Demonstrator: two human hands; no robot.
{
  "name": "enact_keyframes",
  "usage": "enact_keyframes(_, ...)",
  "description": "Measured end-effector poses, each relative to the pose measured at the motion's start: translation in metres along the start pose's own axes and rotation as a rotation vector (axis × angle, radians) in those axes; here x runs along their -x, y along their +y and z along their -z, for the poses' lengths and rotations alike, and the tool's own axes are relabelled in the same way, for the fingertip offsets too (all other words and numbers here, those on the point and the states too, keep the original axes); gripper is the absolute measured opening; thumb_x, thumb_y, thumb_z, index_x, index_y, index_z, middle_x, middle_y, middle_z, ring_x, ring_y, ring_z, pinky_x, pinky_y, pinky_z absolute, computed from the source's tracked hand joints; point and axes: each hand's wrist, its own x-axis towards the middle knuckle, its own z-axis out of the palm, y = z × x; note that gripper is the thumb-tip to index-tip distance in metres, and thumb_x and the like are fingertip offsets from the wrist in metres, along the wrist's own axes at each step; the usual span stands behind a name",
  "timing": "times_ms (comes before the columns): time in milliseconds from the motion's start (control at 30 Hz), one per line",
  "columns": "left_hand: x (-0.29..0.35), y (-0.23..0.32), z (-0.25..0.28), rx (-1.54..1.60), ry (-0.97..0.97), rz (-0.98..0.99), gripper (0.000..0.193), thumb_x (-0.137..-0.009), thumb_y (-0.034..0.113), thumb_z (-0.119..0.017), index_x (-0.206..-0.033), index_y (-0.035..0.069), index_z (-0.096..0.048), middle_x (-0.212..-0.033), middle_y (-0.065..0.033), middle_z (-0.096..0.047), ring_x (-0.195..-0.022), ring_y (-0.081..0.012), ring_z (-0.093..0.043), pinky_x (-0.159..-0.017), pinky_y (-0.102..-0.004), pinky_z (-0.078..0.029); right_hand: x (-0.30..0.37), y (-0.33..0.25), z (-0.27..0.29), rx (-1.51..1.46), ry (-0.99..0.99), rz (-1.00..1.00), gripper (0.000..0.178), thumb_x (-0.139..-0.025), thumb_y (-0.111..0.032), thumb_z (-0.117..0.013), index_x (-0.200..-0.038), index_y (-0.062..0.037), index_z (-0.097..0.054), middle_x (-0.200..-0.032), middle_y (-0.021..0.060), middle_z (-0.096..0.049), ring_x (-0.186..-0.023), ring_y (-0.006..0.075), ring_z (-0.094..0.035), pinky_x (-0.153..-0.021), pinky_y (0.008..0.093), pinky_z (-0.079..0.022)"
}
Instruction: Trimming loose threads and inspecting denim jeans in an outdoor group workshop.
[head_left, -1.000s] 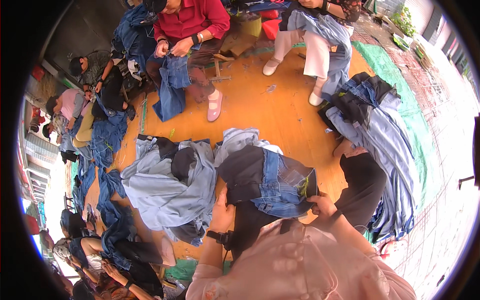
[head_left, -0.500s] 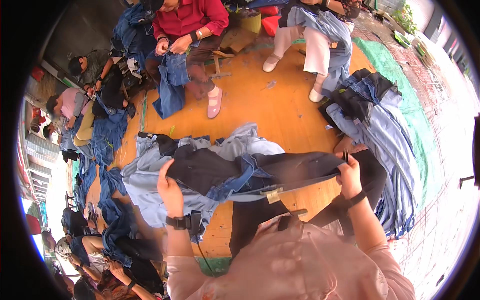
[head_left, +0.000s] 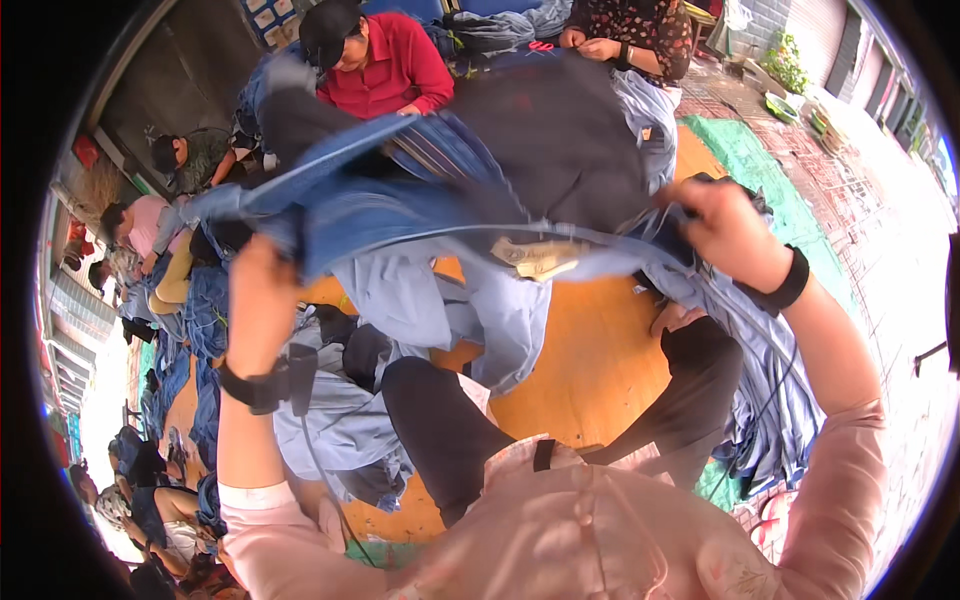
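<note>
Raised since the earlier frame, the denim garment [head_left: 450, 210] now sits higher and farther from my body. Head view: my left hand [head_left: 262, 300] grips its left end, fingers blurred; my right hand [head_left: 730, 230] pinches its right end. It spans between both, above the orange board [head_left: 610, 350]. Near left: a light-blue denim heap [head_left: 335, 430].

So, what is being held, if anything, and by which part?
The left hand and right hand hold a denim garment by opposite ends of its near edge, apparently the waistband.
</note>
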Motion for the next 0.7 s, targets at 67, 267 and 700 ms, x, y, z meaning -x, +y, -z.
enact_keyframes(67, 0.021, -0.004, -0.021, 0.141, -0.497, -0.318, 0.023, -0.076, -0.002, -0.053, -0.092, 0.002, -0.068, -0.086, -0.02, -0.066, -0.077, -0.0404, -0.06, -0.075, -0.0441, -0.049, 0.018, 0.029, 0.01, 0.104, -0.551, -0.122, 0.027, -0.076, -0.004, -0.058, -0.1, -0.0077, -0.069, -0.087, 0.0156, -0.068, -0.088, 0.0281, -0.065, -0.082, 0.035, -0.048)
enact_keyframes(267, -0.072, 0.008, 0.086, 0.562, 0.12, 0.182, 0.038, -0.087, -0.003, -0.038, -0.112, 0.005, -0.065, -0.089, -0.0035, -0.064, -0.068, -0.0079, -0.058, -0.064, -0.0233, -0.053, -0.065, 0.049, 0.137, -0.025, 0.276, -0.23, 0.021, -0.085, 0.0, -0.048, -0.101, 0.0016, -0.062, -0.075, 0.0015, -0.058, -0.054, 0.0068, -0.046, -0.053, 0.0234, -0.04)
enact_keyframes(700, -0.1, -0.038, 0.112, 0.444, 0.021, 0.103, 0.034, -0.088, 0.003, -0.042, -0.113, 0.001, -0.065, -0.096, -0.011, -0.068, -0.08, -0.0189, -0.067, -0.075, -0.0247, -0.053, -0.068, -0.024, 0.174, -0.001, 0.264, -0.22, 0.033, -0.08, 0.002, -0.047, -0.109, -0.0014, -0.063, -0.08, 0.0056, -0.061, -0.073, 0.0134, -0.052, -0.066, 0.0269, -0.036)
